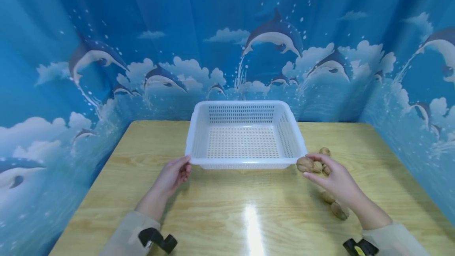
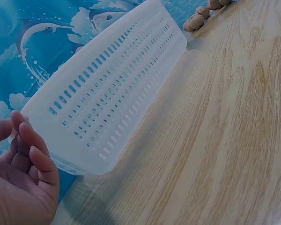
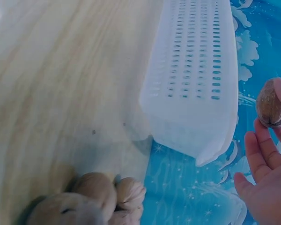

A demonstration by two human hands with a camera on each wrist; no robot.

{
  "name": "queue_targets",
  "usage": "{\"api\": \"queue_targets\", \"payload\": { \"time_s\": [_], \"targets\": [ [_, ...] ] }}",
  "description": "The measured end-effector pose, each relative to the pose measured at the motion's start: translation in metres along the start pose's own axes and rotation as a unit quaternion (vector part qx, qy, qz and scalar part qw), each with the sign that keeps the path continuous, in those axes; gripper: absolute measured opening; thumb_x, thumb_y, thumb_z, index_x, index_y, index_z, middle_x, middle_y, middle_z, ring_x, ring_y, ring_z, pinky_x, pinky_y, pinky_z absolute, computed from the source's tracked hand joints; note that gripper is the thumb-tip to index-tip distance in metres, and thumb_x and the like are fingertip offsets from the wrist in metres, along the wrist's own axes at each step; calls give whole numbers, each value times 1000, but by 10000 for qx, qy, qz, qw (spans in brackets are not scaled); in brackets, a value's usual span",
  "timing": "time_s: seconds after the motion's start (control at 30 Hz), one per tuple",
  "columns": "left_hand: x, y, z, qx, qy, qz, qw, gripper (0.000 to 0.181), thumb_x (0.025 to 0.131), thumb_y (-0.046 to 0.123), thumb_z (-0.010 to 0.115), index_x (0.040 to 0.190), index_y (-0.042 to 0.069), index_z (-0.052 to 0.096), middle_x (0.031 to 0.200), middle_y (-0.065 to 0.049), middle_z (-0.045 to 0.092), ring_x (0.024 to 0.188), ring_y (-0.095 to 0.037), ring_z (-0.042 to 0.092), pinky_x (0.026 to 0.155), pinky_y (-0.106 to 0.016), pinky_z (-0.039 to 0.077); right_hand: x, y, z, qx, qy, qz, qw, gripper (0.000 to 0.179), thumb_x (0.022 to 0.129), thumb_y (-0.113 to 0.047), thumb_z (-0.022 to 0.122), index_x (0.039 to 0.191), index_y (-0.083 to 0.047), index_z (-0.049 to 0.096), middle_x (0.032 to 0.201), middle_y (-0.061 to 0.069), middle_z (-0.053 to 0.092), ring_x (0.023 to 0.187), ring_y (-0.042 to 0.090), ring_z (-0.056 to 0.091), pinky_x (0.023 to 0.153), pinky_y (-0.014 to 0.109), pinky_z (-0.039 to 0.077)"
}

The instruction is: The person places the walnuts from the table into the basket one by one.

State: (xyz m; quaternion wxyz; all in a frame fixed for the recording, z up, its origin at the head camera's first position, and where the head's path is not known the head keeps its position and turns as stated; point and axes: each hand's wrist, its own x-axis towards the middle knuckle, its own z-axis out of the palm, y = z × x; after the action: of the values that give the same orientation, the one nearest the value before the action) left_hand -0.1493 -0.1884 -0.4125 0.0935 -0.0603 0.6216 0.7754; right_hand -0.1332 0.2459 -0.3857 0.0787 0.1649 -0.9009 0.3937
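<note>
A white plastic basket (image 1: pixel 245 161) with slotted walls stands on the wooden table, its inside bare. My left hand (image 1: pixel 173 174) pinches the basket's rim at the near left corner; in the left wrist view, that hand (image 2: pixel 25 173) has thumb and forefinger at the rim, the other fingers curled. My right hand (image 1: pixel 335 177) holds a walnut (image 1: pixel 304 164) between thumb and fingers beside the basket's near right corner. The right wrist view shows this walnut (image 3: pixel 270 104) raised beside the basket. More walnuts (image 1: pixel 339 211) lie on the table under and behind the right hand.
The light wooden table (image 1: pixel 213 216) reaches back to a blue curtain (image 1: pixel 220 23) printed with dolphins, which also flanks both sides. Several walnuts (image 3: pixel 96 190) cluster to the right of the basket. Dark wrist mounts (image 1: pixel 156 239) sit on both sleeves.
</note>
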Motion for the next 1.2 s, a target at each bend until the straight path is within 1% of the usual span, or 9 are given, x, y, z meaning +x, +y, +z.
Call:
{"api": "queue_targets", "payload": {
  "time_s": [0.17, 0.27, 0.4, 0.6, 0.8, 0.93, 1.03, 1.2],
  "targets": [
    [1, -1, 1, 31, -64, 44, 10000, 27, 98, 18, 45, 75, 9, 56, 62, 5, 50, 52, -5, 44, 44, -13, 37, 5, -7, 0, 46, 111, -117, 9999, 50, 81, -18, 73, 123, 0, 53, 119, 21, 56, 113, 41, 48, 92, 65, 37],
    [3, -3, 3, 45, -189, 60, 9998, 26, 98, 19, 45, 76, 9, 57, 63, 5, 51, 53, -5, 44, 45, -13, 38, 7, -10, 0, 45, 194, -161, 9997, 49, 80, -16, 73, 122, 0, 53, 119, 21, 57, 113, 40, 48, 92, 64, 38],
    [5, -4, 5, 62, -249, 43, 9997, 27, 97, 19, 45, 76, 10, 58, 62, 5, 51, 53, -5, 44, 45, -13, 38, 10, -12, -1, 110, 84, -53, 9999, 50, 81, -18, 72, 124, 0, 52, 121, 20, 55, 115, 39, 46, 93, 63, 37],
    [5, -3, 4, 95, -158, 16, 9998, 28, 98, 19, 45, 74, 11, 57, 61, 6, 50, 53, -5, 44, 44, -13, 38, 17, -14, 1, 241, -99, 51, 9996, 53, 83, -25, 70, 126, -1, 50, 124, 20, 53, 118, 38, 44, 95, 63, 35],
    [5, 0, 2, 23, 9, 45, 10000, 27, 97, 19, 46, 74, 11, 57, 61, 6, 50, 52, -5, 45, 43, -13, 38, 29, -20, -1, 492, -91, -108, 9987, 51, 84, -24, 69, 125, -1, 51, 123, 18, 55, 117, 36, 46, 97, 63, 34],
    [4, 1, 1, 19, 16, 51, 10000, 28, 98, 19, 45, 74, 10, 57, 61, 6, 50, 52, -6, 44, 43, -13, 38, 35, -25, 0, 656, -143, 73, 9977, 53, 84, -28, 69, 127, -2, 50, 123, 17, 55, 119, 35, 46, 101, 61, 32],
    [2, 1, 0, 43, -2, 34, 10000, 27, 98, 19, 45, 75, 10, 57, 62, 6, 50, 52, -5, 44, 44, -13, 38, 40, -29, 2, 717, -195, 215, 9970, 56, 84, -32, 68, 128, -4, 49, 124, 16, 54, 121, 36, 44, 102, 58, 33],
    [-1, 1, -1, 196, -64, 29, 9998, 27, 97, 20, 46, 75, 11, 58, 62, 6, 51, 53, -5, 44, 44, -13, 37, 49, -32, 6, 910, -331, 325, 9948, 59, 84, -36, 67, 130, -4, 47, 129, 16, 50, 125, 39, 40, 101, 57, 36]
  ]
}}
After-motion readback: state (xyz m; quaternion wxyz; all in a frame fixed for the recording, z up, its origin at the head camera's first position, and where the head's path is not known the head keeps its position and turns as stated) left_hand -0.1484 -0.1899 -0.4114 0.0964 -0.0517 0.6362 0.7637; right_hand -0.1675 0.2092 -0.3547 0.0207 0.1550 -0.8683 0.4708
